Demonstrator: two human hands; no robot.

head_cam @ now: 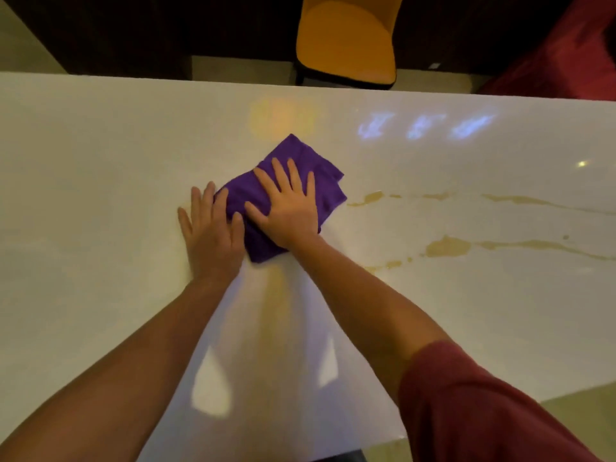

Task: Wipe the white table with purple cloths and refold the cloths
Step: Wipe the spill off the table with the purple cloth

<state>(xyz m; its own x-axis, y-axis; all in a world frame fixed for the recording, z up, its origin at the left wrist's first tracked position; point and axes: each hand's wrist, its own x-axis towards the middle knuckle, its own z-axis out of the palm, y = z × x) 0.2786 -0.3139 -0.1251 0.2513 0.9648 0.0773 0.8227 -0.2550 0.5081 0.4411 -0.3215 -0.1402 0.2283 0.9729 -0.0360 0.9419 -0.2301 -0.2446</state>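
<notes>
A folded purple cloth [301, 160] lies on the glossy white table [100, 155], near its middle. My right hand [286, 208] presses flat on the cloth with fingers spread. My left hand [210, 228] rests flat beside it, mostly on the table, with its thumb and index finger overlapping the cloth's left edge. Neither hand grips the cloth. Only one cloth is in view.
Tan vein-like streaks [446, 246] run across the table to the right of the cloth. An orange chair [350, 41] stands beyond the far edge. Part of a person in dark red [566, 51] is at the top right. The table's near edge shows at the lower right.
</notes>
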